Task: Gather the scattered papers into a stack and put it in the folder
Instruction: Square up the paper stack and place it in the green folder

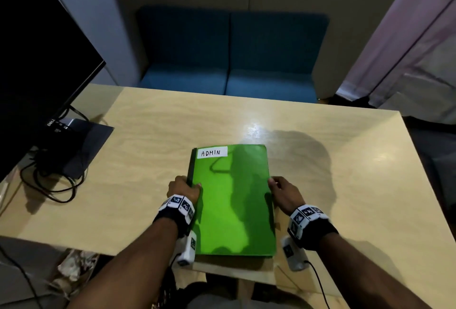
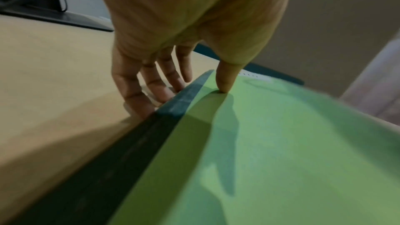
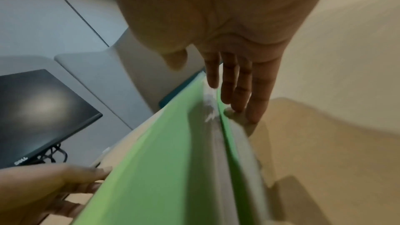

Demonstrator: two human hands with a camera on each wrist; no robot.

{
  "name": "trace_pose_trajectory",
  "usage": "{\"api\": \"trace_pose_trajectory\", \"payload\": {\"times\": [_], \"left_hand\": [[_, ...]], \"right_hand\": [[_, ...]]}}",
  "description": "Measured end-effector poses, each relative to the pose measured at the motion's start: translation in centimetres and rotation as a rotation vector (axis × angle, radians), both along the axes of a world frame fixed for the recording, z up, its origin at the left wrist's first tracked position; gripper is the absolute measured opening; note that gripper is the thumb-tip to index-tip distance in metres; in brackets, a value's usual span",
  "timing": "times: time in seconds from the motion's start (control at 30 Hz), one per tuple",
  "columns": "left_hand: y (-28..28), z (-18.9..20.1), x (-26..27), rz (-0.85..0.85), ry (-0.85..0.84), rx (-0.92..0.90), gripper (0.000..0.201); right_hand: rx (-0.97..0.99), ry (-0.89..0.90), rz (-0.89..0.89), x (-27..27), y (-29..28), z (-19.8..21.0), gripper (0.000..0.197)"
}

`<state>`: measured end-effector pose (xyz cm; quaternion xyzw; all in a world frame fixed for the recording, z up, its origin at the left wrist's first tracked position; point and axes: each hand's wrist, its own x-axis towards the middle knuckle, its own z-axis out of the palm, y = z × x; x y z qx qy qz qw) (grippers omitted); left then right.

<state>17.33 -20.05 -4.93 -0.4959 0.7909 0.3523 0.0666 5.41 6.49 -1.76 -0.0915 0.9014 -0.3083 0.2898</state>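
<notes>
Green folder [image 1: 233, 200] lies closed on the table [image 1: 138, 141] — left hand [image 1: 183, 189] pinches its spine, right hand's [image 1: 283, 191] straight fingers steady the open edge; square papers [image 3: 213, 126] inside before release.

Folder [image 1: 234, 200] lies closed on the table [image 1: 345, 173], near the front edge, about centre, long side running away from the person. Label [image 1: 211, 152] sits on the folder's far left corner. Left hand [image 1: 183, 189] at the folder's left spine edge, thumb on top of the cover, fingers [image 2: 138, 95] down beside the spine. Right hand [image 1: 283, 192] at the right edge, fingers against it. Monitor [image 1: 37, 62] stands at the table's far left, cables [image 1: 49, 185] trailing in front of its base. Sofa [image 1: 229, 52] behind the table's far edge.
</notes>
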Motion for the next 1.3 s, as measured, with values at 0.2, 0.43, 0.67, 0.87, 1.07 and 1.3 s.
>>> {"api": "trace_pose_trajectory", "payload": {"times": [0.2, 0.43, 0.67, 0.87, 1.07, 1.3], "left_hand": [[0.2, -0.2, 0.1, 0.052, 0.017, 0.140, 0.048], [-0.1, 0.7, 0.8, 0.059, 0.180, 0.169, 0.048], [-4.4, 1.7, 2.8, 0.172, 0.301, 0.103, 0.042], [-11.5, 2.8, 6.8, 0.189, 0.427, 0.146, 0.038], [-18.5, 2.7, 9.6, 0.117, 0.161, -0.058, 0.053], [-20.0, 0.4, 11.7, -0.246, -0.094, -0.068, 0.094]], "right_hand": [[0.132, 0.034, 0.145, 0.5, -0.4, -0.4, 0.057], [0.159, 0.036, 0.119, 1.2, -1.6, -0.5, 0.072], [0.121, -0.023, 0.145, 2.3, -6.4, -0.4, 0.057], [0.035, -0.229, 0.212, 3.8, -13.8, -1.1, 0.037], [-0.048, -0.266, 0.243, 7.5, -21.3, -3.0, 0.036], [-0.078, -0.386, 0.055, 11.1, -27.4, -5.1, 0.047]]}}
